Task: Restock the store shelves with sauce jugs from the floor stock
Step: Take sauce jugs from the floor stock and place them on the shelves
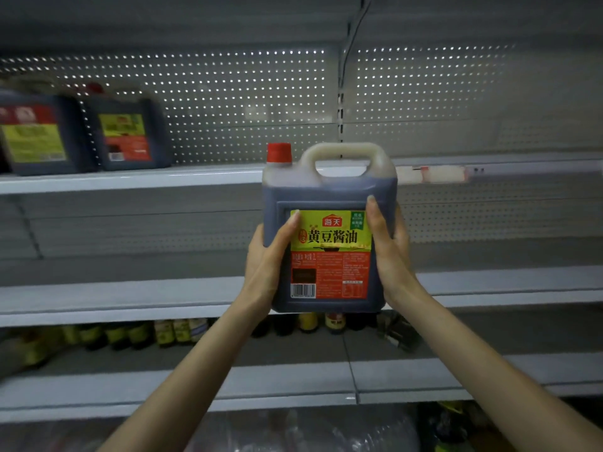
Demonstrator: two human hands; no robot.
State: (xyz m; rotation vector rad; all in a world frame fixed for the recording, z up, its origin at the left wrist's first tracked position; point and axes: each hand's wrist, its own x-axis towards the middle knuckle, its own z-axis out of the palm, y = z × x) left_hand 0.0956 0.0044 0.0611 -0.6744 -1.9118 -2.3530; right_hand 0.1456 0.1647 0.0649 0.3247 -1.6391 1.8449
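Dark-brown sauce jug [329, 197], head view: upright at frame centre, in front of the shelving, carried by the two hands alone. Red cap [279, 153] sits at the jug's 11 o'clock corner. Pale moulded handle [342, 151] at its 12 o'clock, with no hand on it. Yellow-green and red label [331, 256] faces the camera, barcode at the label's 7 o'clock corner.

Left hand [267, 256]: clasps the jug's 9 o'clock side, thumb laid over the label edge, fingers round the back and out of sight. Right hand [390, 252]: clasps the 3 o'clock side, thumb pointing up along the front face, fingers likewise hidden behind. Both forearms enter from 6 o'clock.

Upper shelf [163, 179]: its front edge passes behind the jug just below the handle. Two stocked jugs [127, 132] stand on it at 10 o'clock of the frame, side by side, blurred, well apart from the held one. Perforated back panel [244, 93] behind them. Price strip [430, 174] on the shelf edge at 2 o'clock.

Middle shelf [130, 301]: its edge crosses behind the jug's base. Small bottles [163, 331] in a row beneath it, 7 to 6 o'clock, too blurred to read.
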